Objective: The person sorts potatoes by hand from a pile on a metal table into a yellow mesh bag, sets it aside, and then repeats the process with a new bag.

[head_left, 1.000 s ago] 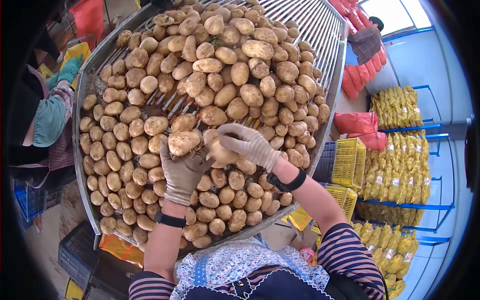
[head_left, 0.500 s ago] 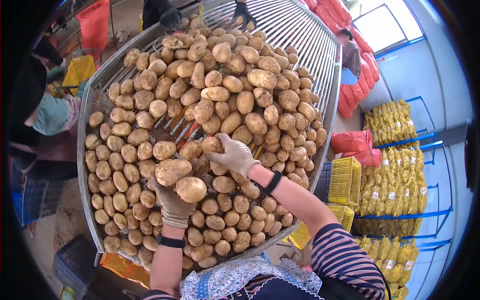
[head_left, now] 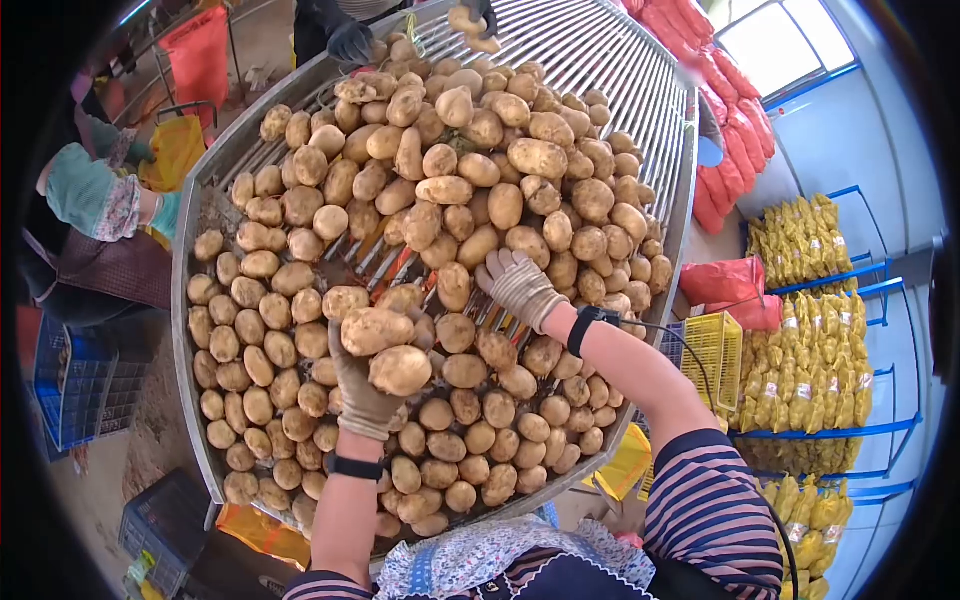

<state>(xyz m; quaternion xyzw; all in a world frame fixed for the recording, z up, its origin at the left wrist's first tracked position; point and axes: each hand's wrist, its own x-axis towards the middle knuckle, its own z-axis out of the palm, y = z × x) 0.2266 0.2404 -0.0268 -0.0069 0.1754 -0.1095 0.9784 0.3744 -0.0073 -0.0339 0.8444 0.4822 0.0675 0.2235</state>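
Note:
Potatoes (head_left: 537, 158) are heaped on a metal-barred sorting table (head_left: 610, 60), with a flatter layer on the near and left side. My left hand (head_left: 362, 385), in a beige glove, is wrapped round several potatoes, among them a long one (head_left: 377, 331) and a rounder one (head_left: 400, 370). To the right, my right hand (head_left: 522, 287), also gloved, rests against potatoes at the heap's near edge, beside bare bars. Its fingers are bent, and their tips are partly hidden against the potatoes.
Dark-gloved hands (head_left: 350, 42) of another person are at the table's far end. At the left stands a person with teal sleeves (head_left: 82, 190). Yellow crates (head_left: 712, 360), yellow net sacks (head_left: 810, 350) and red sacks (head_left: 735, 120) are at the right.
My right hand has moved right, away from the potato it was touching near my left hand, onto the heap's edge. My left hand still holds its potatoes. The far dark-gloved hand has lifted potatoes.

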